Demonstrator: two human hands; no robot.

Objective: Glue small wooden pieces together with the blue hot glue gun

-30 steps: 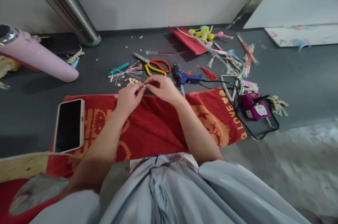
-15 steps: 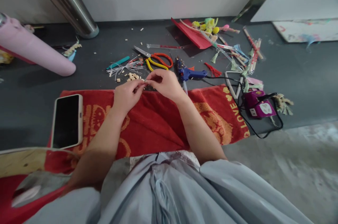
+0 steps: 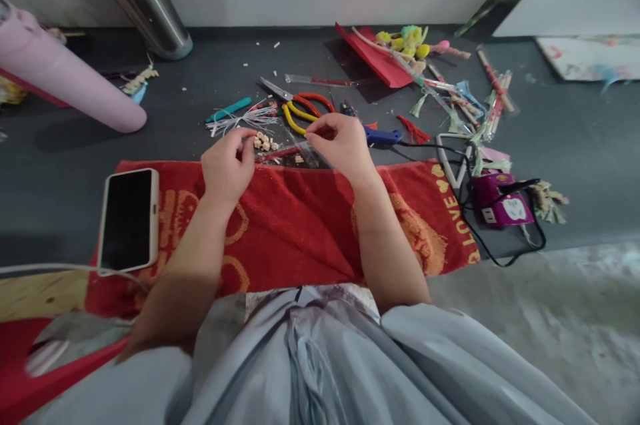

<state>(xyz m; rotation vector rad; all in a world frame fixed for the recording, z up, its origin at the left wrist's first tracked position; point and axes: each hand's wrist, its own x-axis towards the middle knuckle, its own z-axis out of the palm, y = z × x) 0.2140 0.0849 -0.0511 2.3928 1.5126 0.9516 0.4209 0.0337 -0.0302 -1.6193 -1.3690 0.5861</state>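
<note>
Ahead of the left hand (image 3: 226, 165) and right hand (image 3: 341, 143), the dark floor (image 3: 90, 185) was crowded: small beads (image 3: 263, 141), scissors (image 3: 295, 107), a blue glue gun (image 3: 376, 137) and its black cord (image 3: 500, 258) blocked the way. The red towel (image 3: 295, 225) between the forearms lay open, bounded on the left by a phone (image 3: 129, 218). Bare floor lay between the phone and the pink tube (image 3: 65, 81).

The red terry towel with orange woven patterns (image 3: 300, 225) carries the only legible lettering: near its right end, yellow-orange capitals read "LOVE" (image 3: 459, 223), running along the short edge, with a further letter below them that cannot be made out and small heart shapes above. The purple plug box (image 3: 497, 203) bears a white label, too small to read.
</note>
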